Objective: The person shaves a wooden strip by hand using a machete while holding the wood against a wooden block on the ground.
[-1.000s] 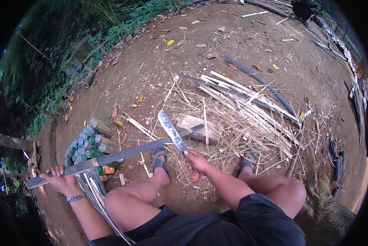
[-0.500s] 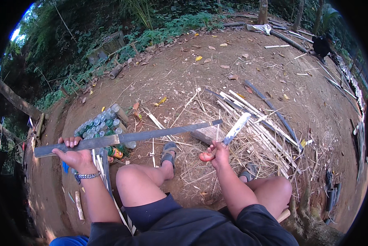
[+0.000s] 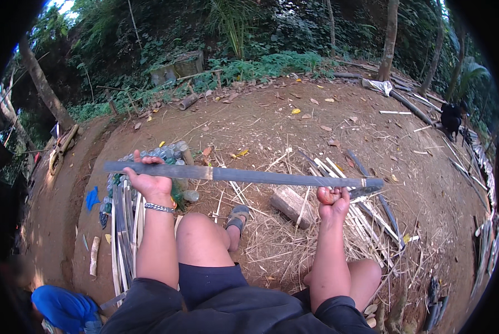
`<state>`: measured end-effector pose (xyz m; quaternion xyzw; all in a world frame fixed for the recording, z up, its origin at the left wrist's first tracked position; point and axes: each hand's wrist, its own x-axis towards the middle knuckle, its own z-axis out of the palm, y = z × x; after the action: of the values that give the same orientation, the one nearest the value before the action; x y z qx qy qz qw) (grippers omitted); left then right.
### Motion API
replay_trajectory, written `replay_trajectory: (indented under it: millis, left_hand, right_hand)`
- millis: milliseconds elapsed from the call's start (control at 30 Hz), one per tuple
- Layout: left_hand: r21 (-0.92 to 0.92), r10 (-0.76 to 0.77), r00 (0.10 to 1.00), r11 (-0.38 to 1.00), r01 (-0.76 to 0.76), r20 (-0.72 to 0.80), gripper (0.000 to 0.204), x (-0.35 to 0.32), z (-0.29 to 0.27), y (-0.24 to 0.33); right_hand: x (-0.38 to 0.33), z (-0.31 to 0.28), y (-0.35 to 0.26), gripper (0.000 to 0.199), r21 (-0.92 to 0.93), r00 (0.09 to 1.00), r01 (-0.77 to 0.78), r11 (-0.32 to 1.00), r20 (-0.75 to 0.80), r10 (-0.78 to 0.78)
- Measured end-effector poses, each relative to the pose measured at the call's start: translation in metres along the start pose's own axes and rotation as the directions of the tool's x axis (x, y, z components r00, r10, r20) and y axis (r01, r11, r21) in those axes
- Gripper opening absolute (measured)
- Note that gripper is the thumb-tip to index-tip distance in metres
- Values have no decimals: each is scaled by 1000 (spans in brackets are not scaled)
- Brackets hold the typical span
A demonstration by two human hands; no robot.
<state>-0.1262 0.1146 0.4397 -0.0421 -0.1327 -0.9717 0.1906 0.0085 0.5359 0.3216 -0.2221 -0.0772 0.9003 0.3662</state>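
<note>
The left hand [image 3: 149,181] is closed around a long bamboo slat [image 3: 244,176], held level above the knees and the wooden block [image 3: 290,204]. The right hand [image 3: 333,201] is fisted on a knife handle [image 3: 328,196], its blade [image 3: 365,192] lying just under the slat's far end. The slat looks light, stiff and springy, with 2 sharp edges; gripping its flat faces seems safest.

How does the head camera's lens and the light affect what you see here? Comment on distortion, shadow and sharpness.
Head view: the fisheye lens leaves a black rim and curves the ground; the long bamboo strip bows slightly between the left hand and the right hand. Light is soft shade, without hard shadows or glare; the trees behind are dark. The centre is sharp, the edges smeared.
</note>
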Motion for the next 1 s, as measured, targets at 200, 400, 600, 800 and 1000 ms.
replay_trajectory:
  millis: [200,400,600,800,1000]
  left_hand:
    - [-66,-177,965,984,168,-193,70,-10,-26,-64]
    - [362,-518,789,702,613,-330,88,-13,-71,-128]
    - [885,-430,832,137,445,-351,76,-102,-123,-193]
    - [818,-724,571,556,149,388,39,-133,43,-153]
    - [548,-436,450,822,-153,779,35,-145,160,-145]
  right_hand:
    - [13,-23,-81,12,7,969,143,990,201,-142]
    - [-16,-10,-132,35,-143,952,237,961,234,-200]
    - [-65,36,-125,21,-336,816,567,752,352,-458]
    - [-66,59,-56,35,-531,791,594,605,524,-317]
    - [-98,103,-13,39,-653,800,535,536,595,-73]
